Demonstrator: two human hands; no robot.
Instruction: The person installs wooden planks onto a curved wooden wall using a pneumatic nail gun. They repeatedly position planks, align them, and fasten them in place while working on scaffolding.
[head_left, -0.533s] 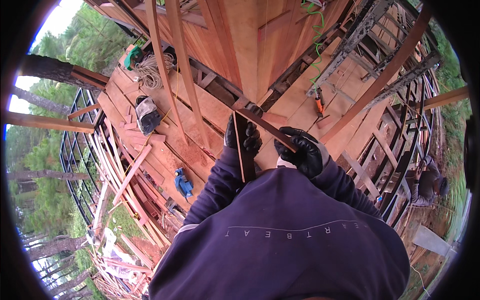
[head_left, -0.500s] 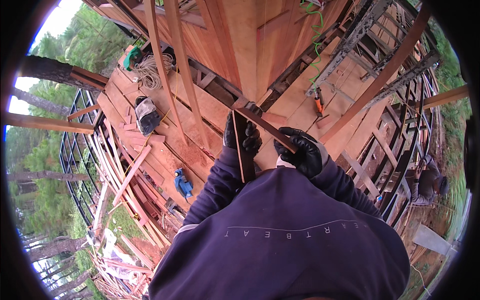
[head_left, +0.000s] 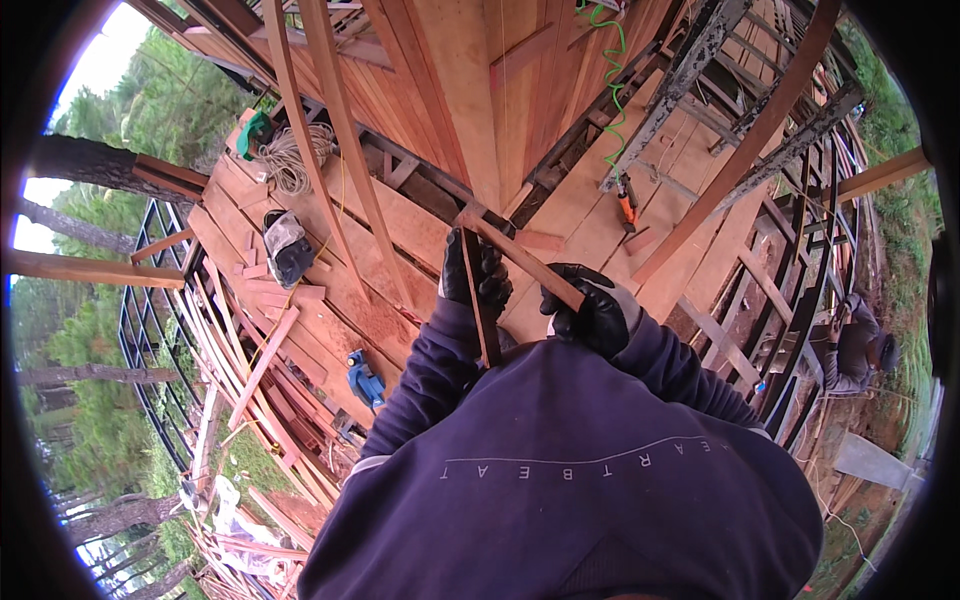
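Note:
Both of my hands wear black gloves. My left hand is closed around a narrow wooden strip, which points back toward my body. A second wooden strip slants from upper left to lower right, its near end gripped by my right hand. The far ends of the two strips meet at an angle just beyond my left hand; whether they are joined I cannot tell. The light face of the second strip shows.
Reddish deck boards surround me. On them lie a blue power tool, a dark-and-grey bag-like item, coiled rope and an orange air tool on a green hose. Upright battens and a metal ladder-like frame stand close. A person is at far right.
The strip in my right hand has rolled, so a lighter face shows where a dark one did. The view has shifted slightly; both hands keep their grip.

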